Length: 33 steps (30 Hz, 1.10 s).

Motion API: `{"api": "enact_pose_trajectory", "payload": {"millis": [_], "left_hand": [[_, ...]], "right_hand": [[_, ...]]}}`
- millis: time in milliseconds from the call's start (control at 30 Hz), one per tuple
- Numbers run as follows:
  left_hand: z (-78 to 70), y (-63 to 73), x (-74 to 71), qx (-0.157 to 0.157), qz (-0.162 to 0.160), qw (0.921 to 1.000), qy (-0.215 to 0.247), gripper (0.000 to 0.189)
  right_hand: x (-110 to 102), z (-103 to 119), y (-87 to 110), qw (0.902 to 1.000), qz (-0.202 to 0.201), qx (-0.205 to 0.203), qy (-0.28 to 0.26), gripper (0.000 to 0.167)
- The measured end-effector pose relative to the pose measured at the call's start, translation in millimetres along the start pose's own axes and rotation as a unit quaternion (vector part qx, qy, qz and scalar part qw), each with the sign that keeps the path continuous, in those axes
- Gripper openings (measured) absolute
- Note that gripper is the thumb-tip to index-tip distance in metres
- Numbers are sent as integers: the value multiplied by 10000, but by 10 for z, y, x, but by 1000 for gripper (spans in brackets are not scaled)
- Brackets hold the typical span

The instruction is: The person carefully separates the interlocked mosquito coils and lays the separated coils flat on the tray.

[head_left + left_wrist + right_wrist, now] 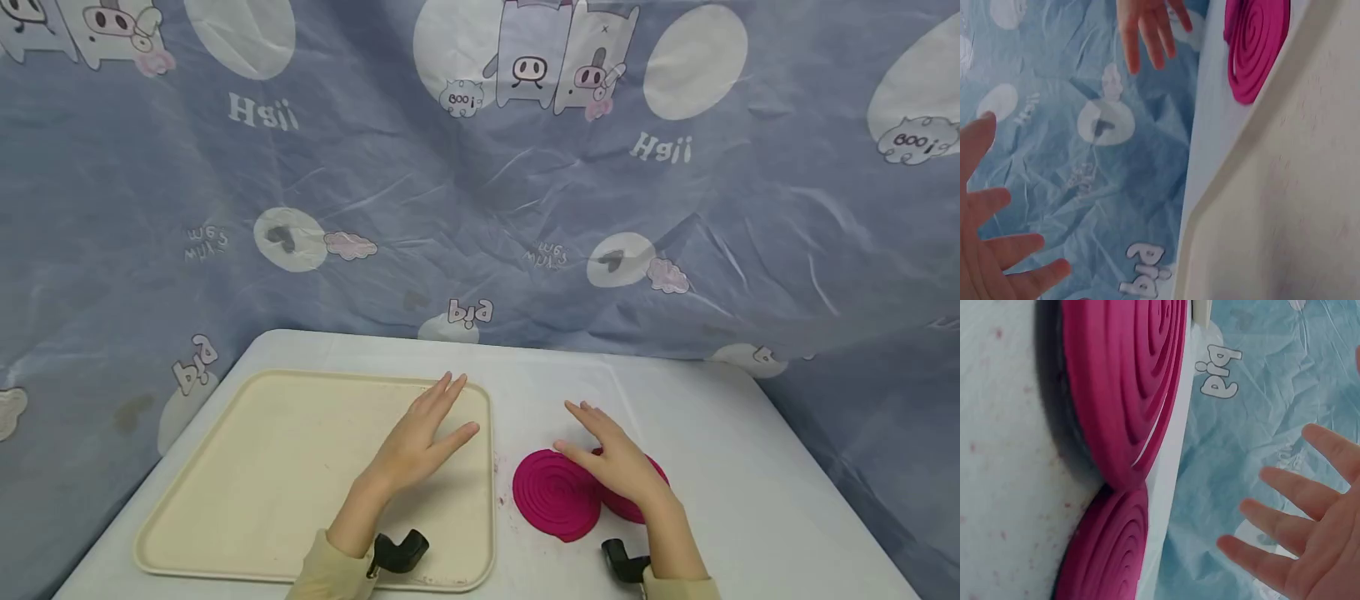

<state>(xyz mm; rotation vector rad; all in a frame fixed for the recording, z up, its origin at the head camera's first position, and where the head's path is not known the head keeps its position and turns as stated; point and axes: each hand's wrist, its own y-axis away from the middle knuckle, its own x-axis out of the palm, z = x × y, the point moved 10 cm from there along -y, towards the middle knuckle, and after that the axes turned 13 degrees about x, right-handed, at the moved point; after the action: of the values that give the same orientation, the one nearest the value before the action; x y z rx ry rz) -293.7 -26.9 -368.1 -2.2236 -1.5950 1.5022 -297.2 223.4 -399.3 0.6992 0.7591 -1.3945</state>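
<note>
Two flat magenta spiral coils lie side by side on the white table, right of the tray. The left coil [557, 496] shows whole in the head view, while the right coil [624, 506] is partly hidden behind my right hand [618, 458]. That hand hovers over the coils with its fingers spread and holds nothing. Over the right part of the cream tray [300, 475] is my left hand [420, 442], fingers straight and thumb out, also holding nothing. In the right wrist view the coils [1129, 394] meet edge to edge, and the hand's fingers [1297, 487] are stretched apart.
The tray covers the left half of the white table [750, 500]. Small reddish crumbs [502, 501] dot the tabletop between tray and coils. A blue-grey printed cloth [450, 183] hangs behind the table. Black wrist mounts [401, 552] sit on both cuffs.
</note>
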Motion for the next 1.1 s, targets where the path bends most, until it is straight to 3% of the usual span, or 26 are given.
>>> {"api": "enact_pose_trajectory", "payload": {"millis": [167, 300, 400, 500, 733, 1100], "left_hand": [[-58, -33, 130, -40, -486, 9930, 1076, 59], [-57, -49, 310, -333, -745, 9760, 2018, 48], [-59, -49, 458, -628, -737, 9621, 2547, 41], [-32, -45, 640, -850, -632, 9548, 2777, 37], [10, -66, 969, -1109, -402, 9636, 2400, 33], [-23, -85, 1179, -1391, -27, 9748, 1742, 34]], "right_hand": [[-3, -120, -41, 9992, 130, 185, -327, 66], [17, -190, -65, 9967, 334, 357, -644, 58], [64, -239, -87, 9933, 553, 450, -910, 52], [135, -299, -109, 9900, 744, 502, -1085, 48], [213, -366, -137, 9861, 915, 522, -1286, 42], [277, -406, -175, 9868, 985, 272, -1257, 33]]}}
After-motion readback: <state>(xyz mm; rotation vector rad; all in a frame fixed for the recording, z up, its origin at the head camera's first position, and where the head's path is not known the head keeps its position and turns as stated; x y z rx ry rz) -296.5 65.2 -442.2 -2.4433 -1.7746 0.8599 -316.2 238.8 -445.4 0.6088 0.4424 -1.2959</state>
